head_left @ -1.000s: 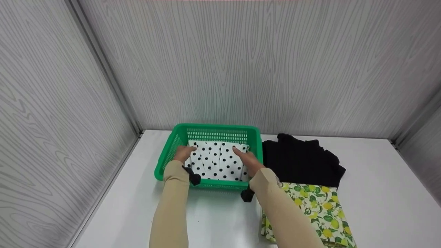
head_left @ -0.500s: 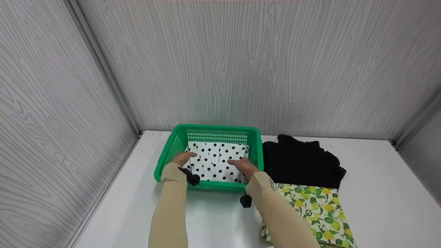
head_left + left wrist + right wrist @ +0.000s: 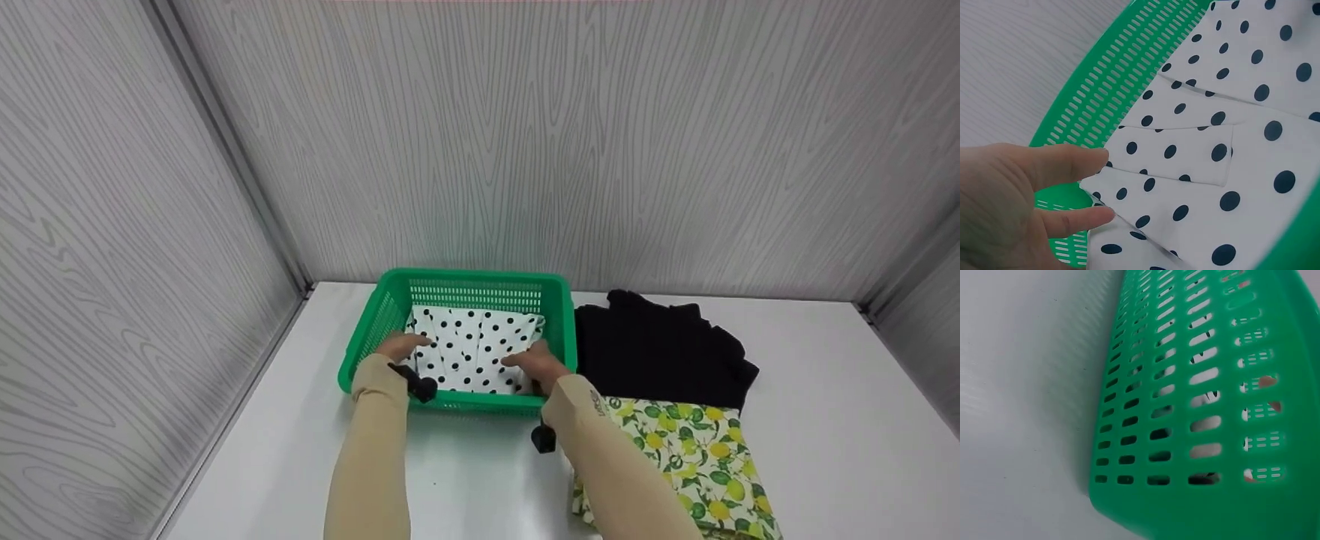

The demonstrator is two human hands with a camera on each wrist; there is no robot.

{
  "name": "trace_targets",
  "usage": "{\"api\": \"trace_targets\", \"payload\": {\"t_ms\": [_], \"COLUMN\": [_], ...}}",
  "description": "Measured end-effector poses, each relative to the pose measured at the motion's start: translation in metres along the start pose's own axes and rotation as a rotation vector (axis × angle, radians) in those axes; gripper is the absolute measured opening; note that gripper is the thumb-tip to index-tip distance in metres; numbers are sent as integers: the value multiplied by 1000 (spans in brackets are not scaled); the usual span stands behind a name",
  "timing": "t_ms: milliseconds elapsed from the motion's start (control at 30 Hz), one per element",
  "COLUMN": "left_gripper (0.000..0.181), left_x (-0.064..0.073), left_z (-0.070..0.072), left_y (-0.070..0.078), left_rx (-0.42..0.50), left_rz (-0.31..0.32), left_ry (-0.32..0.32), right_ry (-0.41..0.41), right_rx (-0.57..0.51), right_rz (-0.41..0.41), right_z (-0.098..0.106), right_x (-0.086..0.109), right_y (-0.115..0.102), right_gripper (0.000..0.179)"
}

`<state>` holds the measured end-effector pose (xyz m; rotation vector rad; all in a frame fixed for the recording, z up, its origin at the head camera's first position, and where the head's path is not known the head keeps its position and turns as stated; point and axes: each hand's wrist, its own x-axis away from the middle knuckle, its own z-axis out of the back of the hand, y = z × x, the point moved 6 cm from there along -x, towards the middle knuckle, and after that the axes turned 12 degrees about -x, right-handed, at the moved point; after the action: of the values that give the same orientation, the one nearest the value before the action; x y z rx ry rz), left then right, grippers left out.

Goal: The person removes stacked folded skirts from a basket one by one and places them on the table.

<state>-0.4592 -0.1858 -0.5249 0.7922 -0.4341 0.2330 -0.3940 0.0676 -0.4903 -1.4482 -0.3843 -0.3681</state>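
A folded white cloth with black polka dots (image 3: 469,352) lies in the green plastic basket (image 3: 480,277). My left hand (image 3: 401,345) reaches over the basket's left side. In the left wrist view, the left hand (image 3: 1022,197) has its fingers extended and slightly apart, tips right at the cloth's folded edge. At the right end of the cloth, my right hand (image 3: 541,365) dips inside the basket, thumb stretched over the dots. The right wrist view is filled by the basket's slotted wall (image 3: 1185,410); only slivers of that hand show through the slots.
Right of the basket lies a black garment (image 3: 660,349) on the white table (image 3: 817,420). In front of it is a folded lemon-print cloth (image 3: 705,465), partly covered by my right sleeve (image 3: 615,457). A grey wood-grain panel (image 3: 487,135) rises behind the basket.
Both hands have shifted slightly toward me within the basket, the right one more clearly, its thumb drawing back from the cloth's far part. The polka-dot cloth stays in place.
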Motion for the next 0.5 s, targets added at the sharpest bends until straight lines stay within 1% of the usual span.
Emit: {"api": "trace_targets", "payload": {"t_ms": [33, 67, 100, 133, 167, 200, 233, 300, 333, 400, 433, 467, 500], "left_gripper": [69, 67, 62, 61, 59, 57, 57, 56, 54, 49, 46, 43, 41], "left_x": [-23, -42, -46, -56, -61, -47, -26, 19, 29, 66, 74, 79, 80], "left_z": [-2, -4, -4, -5, -6, -6, -4, -2, -1, 4, 5, 6, 7], "left_y": [-9, -17, -19, -22, -22, -15, -5, 14, 19, 36, 39, 40, 40], "left_rx": [-53, -116, -143, -170, -193, -189, -166, -57, -46, -21, -11, -3, -3], "left_rz": [-42, -82, -113, -135, -135, -141, -152, -141, -138, -154, -168, -179, -185], "left_ry": [12, 22, 28, 37, 46, 47, 38, 21, 30, 36, 35, 38, 43], "right_ry": [-10, -20, -25, -31, -35, -40, -45, -47, -59, -80, -88, -92, -98], "right_rx": [-10, -17, -21, -23, -24, -26, -27, -30, -36, -42, -39, -35, -27], "right_rz": [6, 9, 10, 19, 24, 29, 35, 32, 32, 15, 10, 6, 9], "right_z": [-1, -1, -1, -2, -2, -2, -2, -2, -3, -4, -5, -5, -6], "right_x": [-1, -2, -2, -3, -5, -6, -7, -7, -7, -6, -5, -4, -4], "right_y": [0, -1, -1, -2, -2, -2, -1, 0, 0, 0, 1, 0, 0], "right_gripper": [79, 77, 76, 74, 74, 75, 76, 80, 80, 78, 75, 72, 68]}}
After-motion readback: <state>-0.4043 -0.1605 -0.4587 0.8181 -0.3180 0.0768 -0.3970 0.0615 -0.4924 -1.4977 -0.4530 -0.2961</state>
